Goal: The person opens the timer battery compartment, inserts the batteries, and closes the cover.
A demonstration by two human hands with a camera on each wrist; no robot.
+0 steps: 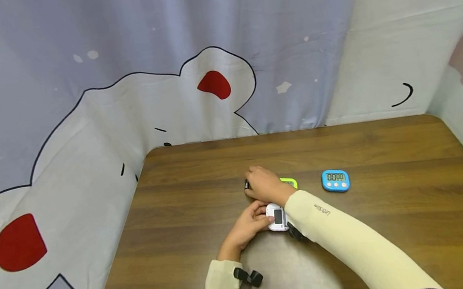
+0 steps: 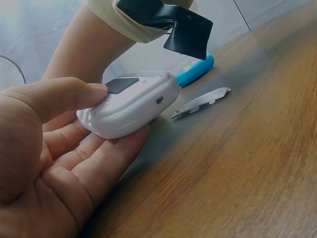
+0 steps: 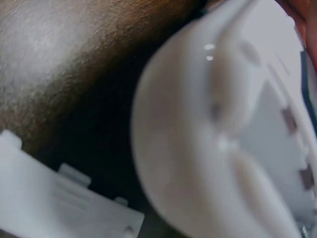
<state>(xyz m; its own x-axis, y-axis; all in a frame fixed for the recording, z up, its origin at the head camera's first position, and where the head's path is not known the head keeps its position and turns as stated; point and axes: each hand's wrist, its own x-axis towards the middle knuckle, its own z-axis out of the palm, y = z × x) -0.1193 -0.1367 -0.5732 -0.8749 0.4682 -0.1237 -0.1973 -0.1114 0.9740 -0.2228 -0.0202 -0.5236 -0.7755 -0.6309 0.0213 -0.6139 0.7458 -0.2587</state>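
My left hand [image 1: 246,225] holds a white digital timer [image 1: 277,216], its thumb on top and fingers underneath. The side with a dark rectangle faces up. In the right wrist view the timer [image 3: 173,129] looms close, with an uncovered battery compartment [image 3: 270,129] showing. A loose white battery cover [image 2: 200,103] lies on the table beside it. My right hand [image 1: 263,184] reaches across beyond the timer, the wrist passing over its right side. Its thumb and fingers pinch a small black battery [image 1: 246,185], partly covered by the hand.
A lime-green timer [image 1: 291,182] lies on the wooden table [image 1: 399,220], half hidden behind my right wrist. Farther right is a blue timer [image 1: 335,180] with its display up. A printed curtain [image 1: 286,25] hangs along the table's back edge.
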